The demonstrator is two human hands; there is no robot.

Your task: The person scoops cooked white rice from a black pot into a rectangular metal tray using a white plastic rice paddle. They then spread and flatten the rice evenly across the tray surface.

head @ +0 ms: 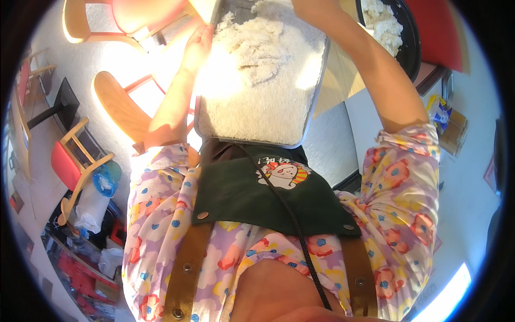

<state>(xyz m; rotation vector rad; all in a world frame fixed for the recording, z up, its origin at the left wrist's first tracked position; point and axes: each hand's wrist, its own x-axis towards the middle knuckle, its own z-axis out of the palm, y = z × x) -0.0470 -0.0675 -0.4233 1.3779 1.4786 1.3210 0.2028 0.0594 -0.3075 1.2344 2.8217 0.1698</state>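
A metal tray (309, 120) extends from the top of the view toward my apron. White rice (253, 116) covers much of it, lying flat near me, with a loose clumpy heap (257, 48) farther up. Bare dark metal shows at the tray's far left. My left hand (200, 40) grips the tray's left rim. Over the far right part of the tray is my right hand (314, 12), cut off by the top edge, so its fingers are hidden. Beyond my right forearm, a round black pan (411, 44) holds more clumped white rice (382, 26).
Under the tray and pan is a light wooden tabletop (342, 76). Wooden chairs (120, 104) with red seats (66, 165) stand on the left. A plastic bag (91, 209) is at lower left. Bright sunlight washes out the tray's left side.
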